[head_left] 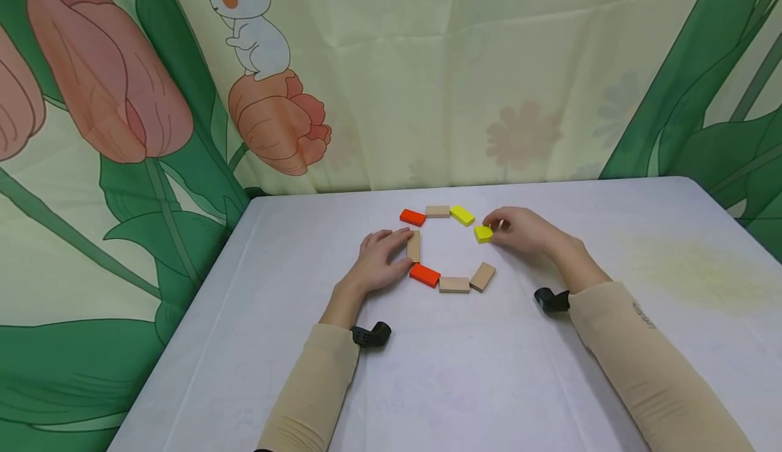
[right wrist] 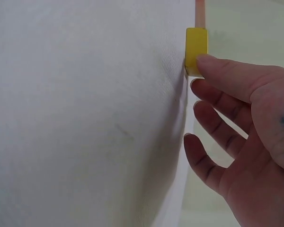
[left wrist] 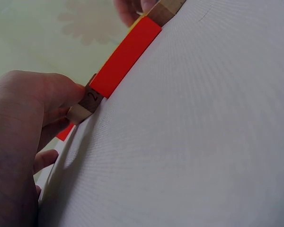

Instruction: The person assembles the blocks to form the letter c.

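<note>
Toward the far edge of the bench [head_left: 452, 370], left hand [head_left: 380, 258] pinches a plain wooden block [head_left: 413, 246], red block [head_left: 424, 275] at its near end. Across from it, right hand [head_left: 528, 231] pinches a yellow block [head_left: 483, 235], other fingers loosely bent. Second yellow block [head_left: 462, 216] just beyond, to its left. Both held blocks lie between the hands.

Presses the right hand's [right wrist: 262, 137] thumb to the lower end of a yellow block [right wrist: 196, 41] at upper right, with three fingers [right wrist: 220, 130] loosely bent below. Across the left and centre, white tablecloth [right wrist: 75, 113], shadowed at lower centre; along the right, pale backdrop [right wrist: 251, 33] behind the hand.
</note>
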